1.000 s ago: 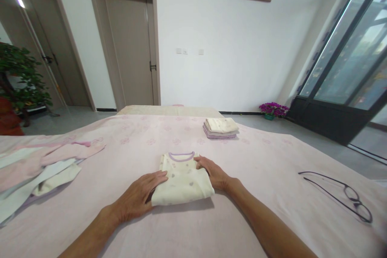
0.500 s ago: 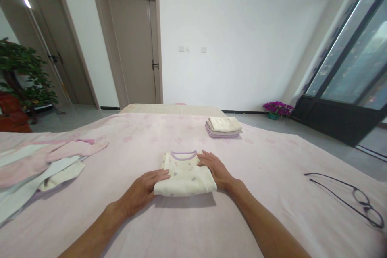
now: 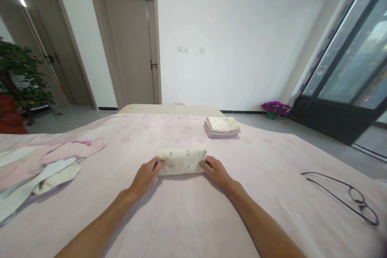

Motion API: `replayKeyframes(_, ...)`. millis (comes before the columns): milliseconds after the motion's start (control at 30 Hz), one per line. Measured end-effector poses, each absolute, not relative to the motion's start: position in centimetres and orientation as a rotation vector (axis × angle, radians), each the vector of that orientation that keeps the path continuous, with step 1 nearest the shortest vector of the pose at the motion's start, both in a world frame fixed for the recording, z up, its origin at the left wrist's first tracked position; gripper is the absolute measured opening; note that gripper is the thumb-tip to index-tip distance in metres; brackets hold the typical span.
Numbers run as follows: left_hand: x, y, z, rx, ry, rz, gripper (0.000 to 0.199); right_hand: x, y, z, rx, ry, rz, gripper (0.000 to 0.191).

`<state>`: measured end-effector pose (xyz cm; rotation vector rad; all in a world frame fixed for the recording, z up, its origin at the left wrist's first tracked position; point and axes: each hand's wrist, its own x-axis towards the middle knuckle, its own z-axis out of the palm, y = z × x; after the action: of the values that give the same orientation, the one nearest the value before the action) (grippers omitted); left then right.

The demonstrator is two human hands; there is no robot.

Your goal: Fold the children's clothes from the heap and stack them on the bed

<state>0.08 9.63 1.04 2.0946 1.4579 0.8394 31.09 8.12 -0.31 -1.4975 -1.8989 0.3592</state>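
A cream baby shirt with small grey prints is folded into a narrow bundle in front of me. My left hand pinches its left end, thumb on top and fingers beneath or behind. At the right end my right hand grips in the same way. The shirt's lilac neckline is hidden in the fold. Beyond it, to the right, a stack of folded clothes lies on the pink bed cover, cream on top and lilac below.
Loose pink, white and cream clothes are heaped at the left. Dark-framed eyeglasses lie unfolded at the right. Past the far edge stand a beige surface, a wall and a pot of purple flowers.
The shirt's near part has been folded away from me over the neckline, making a narrower bundle. Both hands moved from resting on its sides to pinching its ends.
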Motion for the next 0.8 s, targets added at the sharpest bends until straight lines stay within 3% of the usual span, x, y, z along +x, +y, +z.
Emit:
replayKeyframes(233, 2.7, 14.7, 0.3, 1.929, 1.892, 0.708, 0.039, 30.1, 10.2, -1.0, -1.748, -1.776, 0.127, 0.04)
replayKeyframes(500, 2.5, 16.1, -0.3, 1.891, 2.01, 0.607, 0.044, 30.0, 11.8, -0.1, -1.966, -1.627, 0.298, 0.027)
replayKeyframes(667, 2.2, 16.2, -0.1, 1.992, 1.909, 0.534, 0.059, 30.5, 12.4, 0.3, -1.967, -1.635, 0.415, 0.043)
replayKeyframes(800, 1.8, 16.8, -0.3, 1.892, 1.785, 0.587, 0.05, 30.9, 12.7, 0.4, -1.964, -1.642, 0.535, 0.028)
